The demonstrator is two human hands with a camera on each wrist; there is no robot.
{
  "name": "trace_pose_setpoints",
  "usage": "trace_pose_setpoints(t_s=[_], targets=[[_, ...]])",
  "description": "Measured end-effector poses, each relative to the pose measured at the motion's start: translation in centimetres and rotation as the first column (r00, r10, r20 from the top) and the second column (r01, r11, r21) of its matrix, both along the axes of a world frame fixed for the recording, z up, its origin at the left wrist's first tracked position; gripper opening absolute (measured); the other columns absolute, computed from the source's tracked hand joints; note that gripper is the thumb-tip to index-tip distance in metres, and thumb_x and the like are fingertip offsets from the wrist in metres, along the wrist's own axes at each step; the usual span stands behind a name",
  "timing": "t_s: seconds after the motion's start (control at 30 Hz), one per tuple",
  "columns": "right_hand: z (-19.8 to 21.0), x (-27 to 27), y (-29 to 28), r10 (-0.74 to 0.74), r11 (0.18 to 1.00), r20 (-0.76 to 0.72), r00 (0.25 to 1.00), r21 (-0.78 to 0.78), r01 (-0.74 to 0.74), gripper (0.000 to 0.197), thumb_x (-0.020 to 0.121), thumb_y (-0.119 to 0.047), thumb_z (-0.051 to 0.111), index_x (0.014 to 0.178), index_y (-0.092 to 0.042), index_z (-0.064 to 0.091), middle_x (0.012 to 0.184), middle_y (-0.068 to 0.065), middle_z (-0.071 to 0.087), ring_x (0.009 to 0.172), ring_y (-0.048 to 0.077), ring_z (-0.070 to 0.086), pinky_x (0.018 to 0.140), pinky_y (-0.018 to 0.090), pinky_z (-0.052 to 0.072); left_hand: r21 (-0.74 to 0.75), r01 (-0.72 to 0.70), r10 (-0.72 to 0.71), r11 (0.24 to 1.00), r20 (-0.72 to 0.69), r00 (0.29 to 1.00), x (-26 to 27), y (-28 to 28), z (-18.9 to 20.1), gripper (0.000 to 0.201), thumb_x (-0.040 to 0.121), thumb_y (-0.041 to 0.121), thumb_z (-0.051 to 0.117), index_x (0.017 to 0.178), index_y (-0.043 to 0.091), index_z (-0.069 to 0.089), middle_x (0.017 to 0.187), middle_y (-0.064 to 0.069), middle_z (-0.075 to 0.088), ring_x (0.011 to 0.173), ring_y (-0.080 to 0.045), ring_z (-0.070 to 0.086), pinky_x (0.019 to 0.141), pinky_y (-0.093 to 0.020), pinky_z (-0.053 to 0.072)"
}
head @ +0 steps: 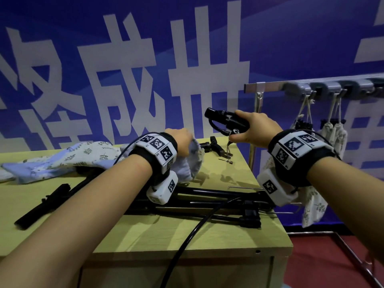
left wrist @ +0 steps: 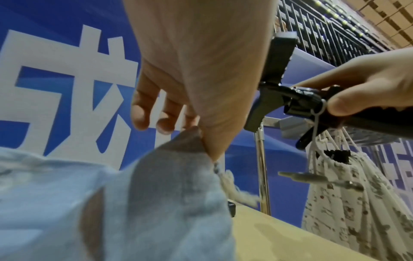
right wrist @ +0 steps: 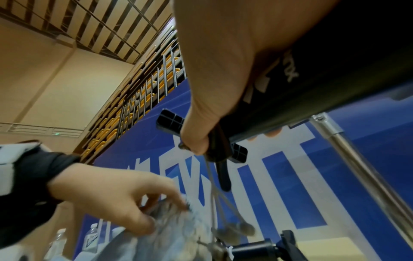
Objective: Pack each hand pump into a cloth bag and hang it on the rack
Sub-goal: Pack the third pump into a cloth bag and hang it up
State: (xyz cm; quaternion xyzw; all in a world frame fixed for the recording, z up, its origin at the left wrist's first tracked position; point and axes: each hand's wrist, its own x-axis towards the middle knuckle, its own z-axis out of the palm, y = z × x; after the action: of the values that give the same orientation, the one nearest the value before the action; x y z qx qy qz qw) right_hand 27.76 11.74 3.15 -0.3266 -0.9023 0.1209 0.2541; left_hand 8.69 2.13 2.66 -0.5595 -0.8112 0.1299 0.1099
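— See the right hand (head: 252, 127)? Fingers and thumb wrapped round a black hand pump (head: 226, 121), held up in the air with its head end sticking out to the left of the fist.

— And the left hand (head: 182, 142)?

— Lower, just left of that grip, pinching the gathered edge of a pale blue leaf-print cloth bag (head: 62, 159); the rest of the bag trails away across the yellow-green table (head: 207, 235).

— The head camera hides those fingers.

— The left wrist view shows them: thumb pressing the fabric, the other fingers (left wrist: 143, 114) loosely curled above it. It also shows thin cords dangling from the pump with small metal needles at their ends.

— What's below the raised pump?

— More black pumps (head: 207, 202) lying on the table under both wrists, another one (head: 214, 146) beyond the left hand.

— And right of the grip?

— A metal rack (head: 270, 86) with grey hooks, two printed bags (head: 332, 132) hanging by drawstrings. The right wrist view alone catches water bottles (right wrist: 91, 236) far left.
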Motion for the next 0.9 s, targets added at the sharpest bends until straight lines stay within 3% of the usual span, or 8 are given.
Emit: trace_pose_setpoints(t_s=[0.17, 0.37, 0.47, 0.57, 0.67, 0.77, 0.83, 0.9], targets=[[0.8, -1.4, -1.1, 0.104, 0.994, -0.159, 0.982, -0.024, -0.109, 0.05, 0.072, -0.04, 0.073, 0.116, -0.028, 0.053, 0.097, -0.006, 0.064, 0.09, 0.019, 0.062, 0.078, 0.037, 0.054, 0.197, -0.046, -0.019, 0.979, 0.316, 0.949, -0.8, -0.7, 0.8, 0.062, 0.082, 0.004, 0.057, 0.137, 0.012, 0.031, 0.124, -0.011, 0.037, 0.082, -0.026, 0.053, 0.051, -0.026, 0.038], [2.5, -2.4, -2.2, 0.212, 0.966, -0.373, 0.903, -0.061, -0.252, 0.058, 0.073, -0.026, 0.077, 0.125, -0.023, 0.052, 0.108, 0.001, 0.066, 0.099, 0.018, 0.063, 0.09, 0.041, 0.052, 0.378, -0.055, -0.224, 0.924, 0.653, 0.724, 0.1, -2.1, 4.0, 0.072, 0.083, -0.013, 0.044, 0.146, 0.013, 0.021, 0.126, -0.005, 0.035, 0.071, -0.017, 0.044, 0.042, -0.019, 0.037], [3.1, -2.4, -2.5, 0.232, 0.956, -0.43, 0.873, -0.065, -0.286, 0.053, 0.074, -0.024, 0.077, 0.122, -0.02, 0.054, 0.108, 0.002, 0.066, 0.101, 0.018, 0.063, 0.093, 0.043, 0.051, 0.495, -0.054, -0.388, 0.867, 0.74, 0.549, 0.4, -3.0, 5.6, 0.075, 0.085, -0.018, 0.036, 0.15, 0.016, 0.018, 0.126, -0.012, 0.046, 0.07, -0.017, 0.048, 0.044, -0.015, 0.037], [2.9, -2.6, -2.2, 0.207, 0.968, -0.402, 0.892, -0.046, -0.245, 0.055, 0.073, -0.027, 0.077, 0.122, -0.02, 0.053, 0.107, 0.004, 0.067, 0.101, 0.021, 0.063, 0.091, 0.045, 0.051, 0.566, -0.067, -0.486, 0.822, 0.758, 0.435, 0.8, -3.7, 6.9, 0.066, 0.09, -0.017, 0.03, 0.149, 0.009, 0.019, 0.142, -0.013, 0.039, 0.113, -0.025, 0.055, 0.049, -0.004, 0.04], [2.5, -2.8, -1.9, 0.158, 0.986, -0.324, 0.933, -0.005, -0.169, 0.07, 0.071, -0.037, 0.077, 0.133, -0.025, 0.046, 0.112, 0.002, 0.066, 0.102, 0.021, 0.063, 0.088, 0.042, 0.052, 0.594, -0.094, -0.53, 0.799, 0.769, 0.358, 1.6, -4.0, 7.9, 0.051, 0.086, -0.018, 0.028, 0.133, 0.0, 0.041, 0.109, -0.016, 0.046, 0.061, -0.009, 0.054, 0.043, -0.011, 0.033], [2.2, -2.8, -2.2, 0.119, 0.991, -0.241, 0.963, 0.088, -0.1, 0.066, 0.074, -0.035, 0.075, 0.131, -0.024, 0.045, 0.11, 0.002, 0.066, 0.099, 0.024, 0.063, 0.082, 0.041, 0.052, 0.585, -0.122, -0.516, 0.802, 0.781, 0.35, 2.5, -4.0, 8.5, 0.041, 0.084, -0.014, 0.037, 0.116, 0.009, 0.046, 0.096, -0.007, 0.047, 0.083, -0.017, 0.047, 0.056, -0.016, 0.039], [2.2, -2.7, -2.5, 0.098, 0.986, -0.199, 0.975, 0.152, -0.068, 0.062, 0.075, -0.036, 0.073, 0.13, -0.024, 0.045, 0.109, 0.001, 0.065, 0.099, 0.024, 0.061, 0.079, 0.039, 0.052, 0.598, -0.156, -0.508, 0.786, 0.769, 0.389, 3.0, -3.8, 8.7, 0.064, 0.084, -0.02, 0.033, 0.138, 0.013, 0.031, 0.103, 0.006, 0.045, 0.095, -0.013, 0.047, 0.066, -0.016, 0.042], [2.4, -2.5, -2.5, 0.077, 0.98, -0.189, 0.979, 0.192, -0.04, 0.058, 0.076, -0.038, 0.072, 0.126, -0.024, 0.046, 0.107, 0.0, 0.065, 0.098, 0.024, 0.061, 0.073, 0.035, 0.05, 0.594, -0.157, -0.499, 0.789, 0.769, 0.398, 3.3, -3.7, 8.8, 0.076, 0.082, -0.023, 0.032, 0.149, 0.008, 0.013, 0.122, 0.004, 0.039, 0.103, -0.016, 0.048, 0.073, -0.025, 0.043]])
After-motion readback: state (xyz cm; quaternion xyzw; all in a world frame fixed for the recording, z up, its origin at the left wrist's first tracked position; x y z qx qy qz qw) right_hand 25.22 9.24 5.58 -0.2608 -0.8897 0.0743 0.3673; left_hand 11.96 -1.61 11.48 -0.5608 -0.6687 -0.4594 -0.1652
